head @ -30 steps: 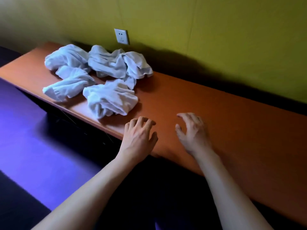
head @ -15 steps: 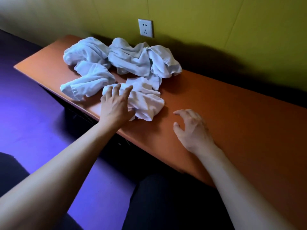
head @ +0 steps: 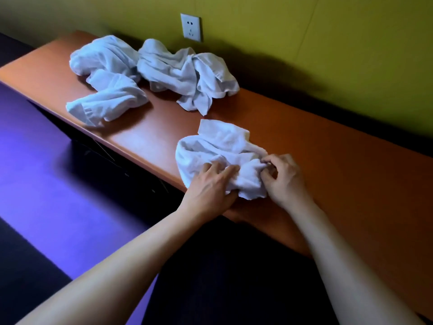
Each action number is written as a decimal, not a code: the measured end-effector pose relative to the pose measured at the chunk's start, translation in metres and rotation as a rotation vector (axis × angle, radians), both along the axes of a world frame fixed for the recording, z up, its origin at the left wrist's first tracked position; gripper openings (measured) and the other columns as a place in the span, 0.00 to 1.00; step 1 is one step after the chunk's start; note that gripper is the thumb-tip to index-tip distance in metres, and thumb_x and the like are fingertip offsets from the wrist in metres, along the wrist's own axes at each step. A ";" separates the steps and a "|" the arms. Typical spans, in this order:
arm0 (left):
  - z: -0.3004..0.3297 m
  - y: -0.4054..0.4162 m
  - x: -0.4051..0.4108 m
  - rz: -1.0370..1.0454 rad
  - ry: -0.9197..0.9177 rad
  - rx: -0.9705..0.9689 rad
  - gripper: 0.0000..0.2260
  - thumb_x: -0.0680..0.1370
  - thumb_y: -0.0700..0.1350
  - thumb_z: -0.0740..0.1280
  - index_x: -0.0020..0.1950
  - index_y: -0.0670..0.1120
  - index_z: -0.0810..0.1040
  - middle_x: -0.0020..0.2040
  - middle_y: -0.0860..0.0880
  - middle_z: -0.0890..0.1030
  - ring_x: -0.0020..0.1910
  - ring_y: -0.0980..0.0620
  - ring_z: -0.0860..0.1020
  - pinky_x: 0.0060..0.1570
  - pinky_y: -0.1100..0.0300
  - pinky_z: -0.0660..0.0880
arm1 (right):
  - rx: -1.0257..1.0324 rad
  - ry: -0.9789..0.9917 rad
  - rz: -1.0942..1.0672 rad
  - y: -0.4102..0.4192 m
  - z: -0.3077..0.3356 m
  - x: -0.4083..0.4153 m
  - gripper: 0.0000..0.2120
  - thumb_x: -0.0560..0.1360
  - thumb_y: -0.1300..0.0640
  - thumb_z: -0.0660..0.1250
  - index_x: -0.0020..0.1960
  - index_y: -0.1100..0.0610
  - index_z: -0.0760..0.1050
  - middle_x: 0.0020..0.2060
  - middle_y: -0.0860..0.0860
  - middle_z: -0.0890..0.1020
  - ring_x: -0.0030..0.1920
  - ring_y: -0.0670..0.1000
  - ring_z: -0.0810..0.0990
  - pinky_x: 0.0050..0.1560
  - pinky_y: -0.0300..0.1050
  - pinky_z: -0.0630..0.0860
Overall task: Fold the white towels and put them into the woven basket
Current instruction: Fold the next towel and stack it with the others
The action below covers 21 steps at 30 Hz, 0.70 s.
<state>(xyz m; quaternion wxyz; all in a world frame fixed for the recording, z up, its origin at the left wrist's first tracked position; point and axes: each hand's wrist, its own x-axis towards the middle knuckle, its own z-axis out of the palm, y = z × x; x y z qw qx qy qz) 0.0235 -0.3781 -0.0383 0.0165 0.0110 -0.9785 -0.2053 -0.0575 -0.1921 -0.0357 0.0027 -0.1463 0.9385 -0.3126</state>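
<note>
A crumpled white towel (head: 218, 151) lies near the front edge of the orange table (head: 328, 160), apart from the others. My left hand (head: 210, 186) grips its near left side, fingers pressed into the cloth. My right hand (head: 283, 178) pinches its right edge. Farther back on the left lies a pile of crumpled white towels: one at the front left (head: 110, 99), one behind it (head: 103, 55), and a larger bunch by the wall (head: 185, 71). No woven basket is in view.
A white wall socket (head: 191, 27) sits on the yellow-green wall just behind the pile. The table's front edge drops to a purple-lit floor (head: 46, 184) on the left. Bare orange tabletop stretches to the right of my hands.
My left hand has pulled one towel out of the pile, rightwards and toward me. My right hand, resting open on the table before, has come in and taken hold of the towel's right edge.
</note>
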 end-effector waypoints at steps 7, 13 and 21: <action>0.022 0.035 -0.002 -0.193 -0.084 0.152 0.22 0.76 0.54 0.58 0.69 0.51 0.70 0.62 0.47 0.75 0.57 0.42 0.77 0.55 0.47 0.75 | -0.039 -0.236 -0.095 0.057 0.001 0.008 0.15 0.75 0.39 0.66 0.51 0.49 0.73 0.47 0.47 0.81 0.47 0.50 0.80 0.50 0.45 0.75; 0.044 0.039 -0.068 -0.217 0.277 -0.205 0.13 0.76 0.41 0.62 0.59 0.48 0.80 0.51 0.46 0.83 0.47 0.37 0.78 0.42 0.47 0.76 | 0.055 -0.245 -0.058 0.078 -0.005 0.009 0.11 0.77 0.46 0.69 0.54 0.52 0.80 0.47 0.50 0.84 0.46 0.53 0.81 0.43 0.42 0.70; 0.035 0.098 -0.130 -0.588 -0.225 -0.589 0.27 0.80 0.45 0.61 0.78 0.59 0.62 0.76 0.51 0.69 0.73 0.42 0.66 0.66 0.47 0.65 | 0.010 -0.103 -0.007 0.118 0.013 0.016 0.06 0.77 0.48 0.70 0.44 0.50 0.78 0.32 0.40 0.75 0.33 0.38 0.72 0.33 0.35 0.66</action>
